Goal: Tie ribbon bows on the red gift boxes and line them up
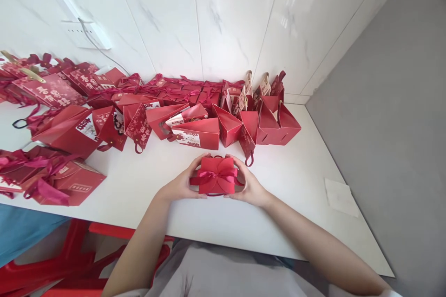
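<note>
A small red gift box (216, 185) with a pink ribbon bow (216, 175) on top is between my two hands, over the white table. My left hand (183, 182) grips its left side, thumb along the near edge and fingers along the far edge. On the opposite side my right hand (251, 183) holds it in the same way. Dark red handle loops or ribbon show at the box's far and near edges. Just beyond the hands stands a row of red boxes, among them a red box with a white label (205, 133) and a box with a hanging loop (249, 132).
Many red boxes line the marbled wall (230, 18). A larger ribboned box (78, 181) stands at the near left. A white paper (340, 197) lies on the table (289, 222) at right. Red plastic stools (69, 250) and blue cloth (24, 232) are at lower left; a cable hangs from a socket (92, 35).
</note>
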Motion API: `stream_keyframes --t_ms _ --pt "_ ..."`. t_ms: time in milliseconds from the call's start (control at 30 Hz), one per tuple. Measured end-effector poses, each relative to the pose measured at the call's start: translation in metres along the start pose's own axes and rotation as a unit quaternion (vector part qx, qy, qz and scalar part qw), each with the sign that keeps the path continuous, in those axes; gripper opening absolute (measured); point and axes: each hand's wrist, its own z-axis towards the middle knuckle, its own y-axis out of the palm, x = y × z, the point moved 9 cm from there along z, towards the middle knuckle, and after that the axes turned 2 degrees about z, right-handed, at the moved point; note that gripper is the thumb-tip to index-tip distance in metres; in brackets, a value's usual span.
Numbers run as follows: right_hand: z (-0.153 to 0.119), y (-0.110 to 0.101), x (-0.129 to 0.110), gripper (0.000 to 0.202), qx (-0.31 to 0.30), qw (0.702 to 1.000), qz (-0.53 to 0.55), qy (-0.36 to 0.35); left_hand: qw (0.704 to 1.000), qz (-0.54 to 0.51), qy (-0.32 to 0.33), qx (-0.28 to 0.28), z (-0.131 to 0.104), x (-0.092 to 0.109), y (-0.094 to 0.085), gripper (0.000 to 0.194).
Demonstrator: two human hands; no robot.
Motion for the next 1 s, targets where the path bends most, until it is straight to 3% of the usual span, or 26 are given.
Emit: stream_keyframes --t_ms 100,200,267,400,467,533,667,800,1000 --pt "-0.001 -0.004 -0.014 0.103 0.031 0.997 -0.054 -0.041 0.999 0.016 0.017 0.036 0.000 -0.005 -0.005 0.109" --pt "0.009 -0.011 -0.032 0.093 0.063 0.996 -0.039 -0.045 0.996 0.006 0.028 0.089 0.012 -0.001 -0.019 0.109" --pt "0.026 -0.018 -0.050 0.082 0.098 0.994 -0.007 -0.039 0.991 -0.025 0.046 0.125 0.028 0.017 -0.030 0.098" --pt "0.073 -0.038 -0.099 0.069 0.164 0.986 0.022 -0.036 0.972 -0.008 0.076 0.221 0.068 0.080 -0.061 0.061" --pt "0.092 -0.050 -0.117 0.066 0.177 0.984 0.027 -0.023 0.971 0.002 0.036 0.237 0.084 0.101 -0.073 0.059" --pt "0.103 -0.063 -0.128 0.066 0.173 0.984 0.047 -0.012 0.978 0.001 -0.015 0.210 0.097 0.110 -0.077 0.062" --pt "0.107 -0.081 -0.127 0.062 0.154 0.984 0.079 0.035 0.985 -0.003 -0.058 0.160 0.110 0.111 -0.077 0.063" --pt "0.104 -0.091 -0.116 0.057 0.157 0.981 0.099 0.056 0.983 -0.005 -0.062 0.175 0.118 0.101 -0.077 0.059" --pt "0.106 -0.096 -0.106 0.055 0.160 0.980 0.097 0.074 0.984 -0.041 -0.007 0.176 0.132 0.095 -0.071 0.057"
